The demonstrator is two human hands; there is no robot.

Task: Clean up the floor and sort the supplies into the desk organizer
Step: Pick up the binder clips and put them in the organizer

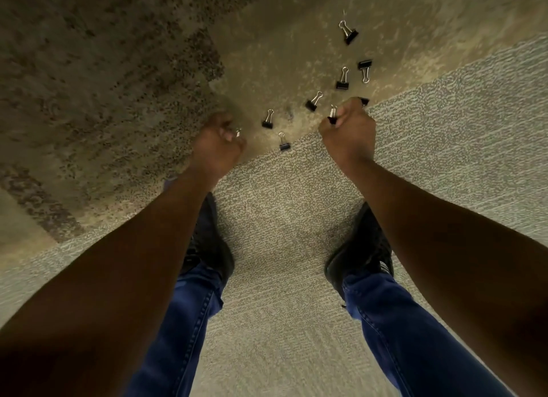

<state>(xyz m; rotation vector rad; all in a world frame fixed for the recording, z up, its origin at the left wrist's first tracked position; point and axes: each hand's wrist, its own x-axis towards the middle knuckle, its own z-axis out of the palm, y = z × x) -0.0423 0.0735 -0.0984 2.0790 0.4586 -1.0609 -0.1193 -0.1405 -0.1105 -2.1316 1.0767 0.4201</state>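
Several black binder clips with silver wire handles lie scattered on the carpet ahead of me. One binder clip [268, 119] lies between my hands, another [283, 141] just below it, and one [348, 32] lies farthest away. My left hand [218, 144] is curled around a binder clip whose silver handle [237, 132] pokes out by the fingers. My right hand [347, 129] pinches a binder clip [332, 115] at its fingertips, and another clip [363, 101] peeks out behind the knuckles. The desk organizer is not in view.
The floor is carpet [281, 218] in light grey and tan patches, with a dark speckled area [89, 70] at the left. My black shoes [361, 248] and blue jeans [184, 322] stand below my arms. A small dark smudge [289, 113] marks the carpet between clips.
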